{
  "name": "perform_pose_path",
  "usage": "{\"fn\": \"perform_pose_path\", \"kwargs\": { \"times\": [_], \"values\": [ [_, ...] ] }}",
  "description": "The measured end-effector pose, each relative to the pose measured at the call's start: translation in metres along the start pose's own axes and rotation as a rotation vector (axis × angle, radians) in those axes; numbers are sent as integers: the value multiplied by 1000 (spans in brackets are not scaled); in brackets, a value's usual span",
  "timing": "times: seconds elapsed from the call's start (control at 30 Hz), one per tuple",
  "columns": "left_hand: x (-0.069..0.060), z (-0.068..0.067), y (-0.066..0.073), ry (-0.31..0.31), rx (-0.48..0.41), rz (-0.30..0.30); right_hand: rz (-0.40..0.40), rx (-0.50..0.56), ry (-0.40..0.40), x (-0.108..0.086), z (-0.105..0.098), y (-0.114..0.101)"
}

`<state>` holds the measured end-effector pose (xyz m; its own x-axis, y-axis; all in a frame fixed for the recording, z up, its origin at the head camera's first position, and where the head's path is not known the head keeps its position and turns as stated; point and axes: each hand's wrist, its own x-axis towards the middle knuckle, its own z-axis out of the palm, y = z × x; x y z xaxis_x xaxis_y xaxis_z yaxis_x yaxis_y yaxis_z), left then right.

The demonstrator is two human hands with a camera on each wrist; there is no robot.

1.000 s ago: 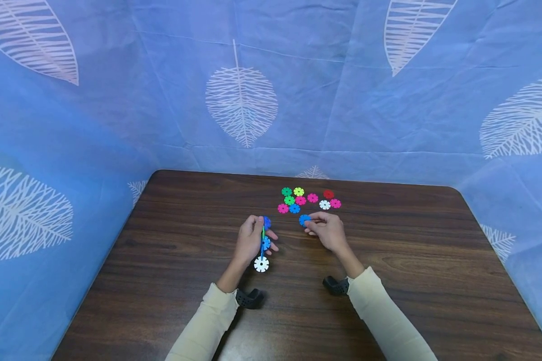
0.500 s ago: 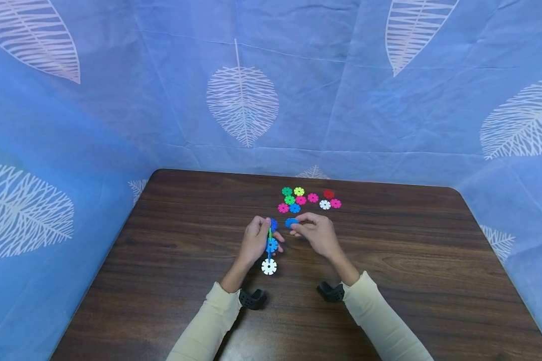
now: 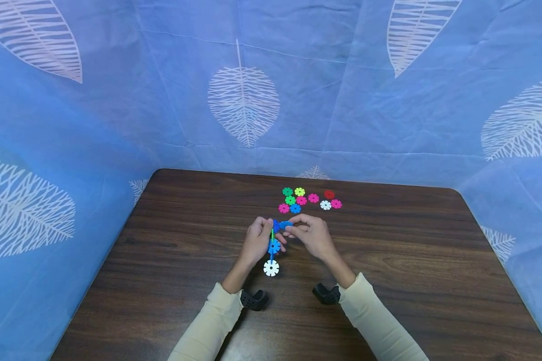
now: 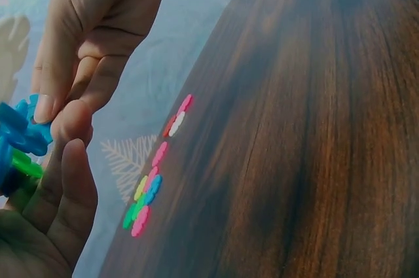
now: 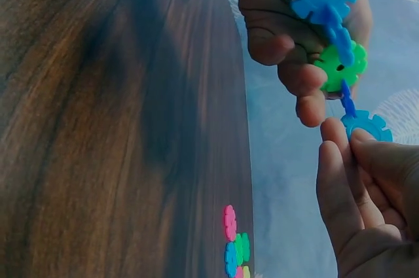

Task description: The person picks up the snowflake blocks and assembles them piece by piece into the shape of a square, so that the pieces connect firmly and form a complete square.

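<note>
My left hand (image 3: pixel 255 239) grips a chain of notched plastic discs above the table. Its white disc (image 3: pixel 271 268) hangs at the near end, below a blue disc (image 3: pixel 274 246). A green disc (image 5: pixel 340 67) shows beside the left fingers in the right wrist view, and a dark blue disc (image 3: pixel 276 226) is at the chain's far end. Between thumb and fingers my right hand (image 3: pixel 313 236) pinches a light blue disc (image 5: pixel 368 125), its edge meeting the dark blue one. How deep the two slots sit together I cannot tell.
Several loose discs lie flat beyond the hands, among them a red disc (image 3: pixel 328 194), a white one, pink ones and a yellow disc (image 3: pixel 299 191). The brown wooden table (image 3: pixel 162 250) ends at a blue leaf-patterned cloth (image 3: pixel 320 100).
The right hand has moved left with the light blue disc, bringing it to the dark blue one. The left hand has shifted slightly right with the chain.
</note>
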<state>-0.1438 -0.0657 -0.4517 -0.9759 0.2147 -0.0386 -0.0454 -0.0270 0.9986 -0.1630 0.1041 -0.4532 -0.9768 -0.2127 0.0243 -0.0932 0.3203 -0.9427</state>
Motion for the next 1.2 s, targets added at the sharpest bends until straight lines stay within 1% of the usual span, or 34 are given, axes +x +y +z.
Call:
{"fn": "perform_pose_path", "kwargs": {
  "times": [0.03, 0.17, 0.27, 0.3, 0.37, 0.5, 0.53, 0.57, 0.7, 0.8, 0.9, 0.97, 1.0, 1.13, 1.2],
  "values": [
    [-1, 1, 2, 2, 3, 6, -4, -15, 6, 0, 0, 0],
    [-3, 3, 5, 23, 14, 18, -44, -49, 31, -1, 3, 2],
    [-4, 5, 4, 34, -12, 13, -83, -43, 54, -2, 5, 5],
    [-2, 6, 0, 40, -25, 11, -96, -39, 63, -3, 6, 6],
    [2, 7, -9, 45, -55, 3, -124, -28, 72, -6, 6, -2],
    [10, 8, -27, 48, -98, 4, -182, -58, 74, -14, 5, -22],
    [10, 8, -27, 46, -107, 3, -193, -68, 74, -16, 5, -27],
    [10, 9, -27, 44, -116, 5, -207, -78, 74, -16, 5, -27],
    [10, 12, -28, 60, -140, 6, -211, -80, 85, -11, 8, -10],
    [10, 14, -26, 51, -144, 7, -220, -62, 102, -6, 10, 5],
    [11, 14, -24, 36, -127, 13, -256, -69, 120, -6, 10, 11],
    [12, 12, -24, 23, -93, 22, -285, -86, 133, -5, 9, 12],
    [13, 11, -24, 18, -72, 25, -294, -90, 140, -5, 9, 12],
    [14, 6, -22, 23, 61, 33, -321, -131, 149, -3, 6, 12],
    [14, 5, -21, 52, 104, 21, -304, -136, 124, -3, 2, 13]
  ]
}}
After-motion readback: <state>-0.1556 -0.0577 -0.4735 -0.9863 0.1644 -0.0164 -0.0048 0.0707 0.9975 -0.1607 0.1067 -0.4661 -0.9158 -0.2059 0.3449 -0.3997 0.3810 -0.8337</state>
